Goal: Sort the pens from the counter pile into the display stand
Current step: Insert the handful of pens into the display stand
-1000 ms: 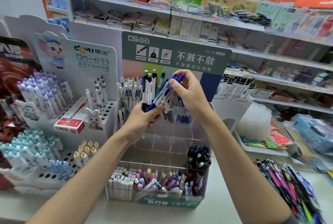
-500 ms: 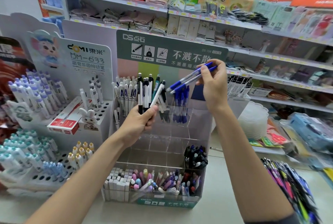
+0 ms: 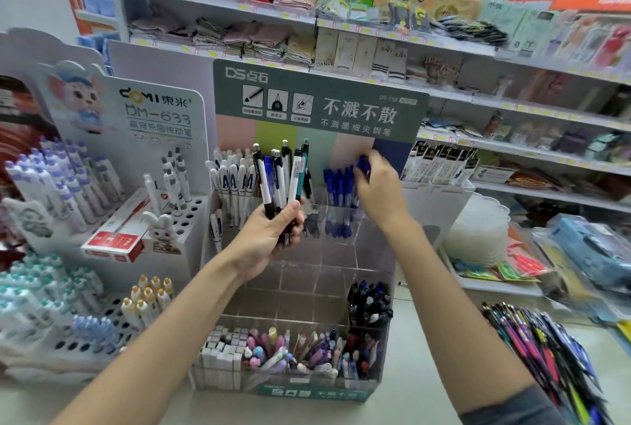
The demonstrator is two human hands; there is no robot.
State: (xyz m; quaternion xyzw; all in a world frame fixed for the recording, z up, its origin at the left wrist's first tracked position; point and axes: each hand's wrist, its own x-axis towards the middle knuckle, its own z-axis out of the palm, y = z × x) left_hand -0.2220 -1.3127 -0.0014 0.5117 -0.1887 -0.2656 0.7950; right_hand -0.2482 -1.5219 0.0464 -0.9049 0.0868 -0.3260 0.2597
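Left hand (image 3: 269, 236) before the display stand (image 3: 307, 284), clenched round a fan of mixed pens (image 3: 283, 178) held upright, right hand (image 3: 379, 192) at the stand's top row, pinching blue pens (image 3: 363, 164) beside the stocked blue ones (image 3: 338, 199) there, counter pile (image 3: 546, 359) low to the stand's right.

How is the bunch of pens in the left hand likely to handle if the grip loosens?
The pens look like stiff, smooth plastic, so they would probably slide apart; they fan out above the left hand. Being round-barrelled, any dropped on the counter would likely roll. The bunch seems light: one hand holds it.
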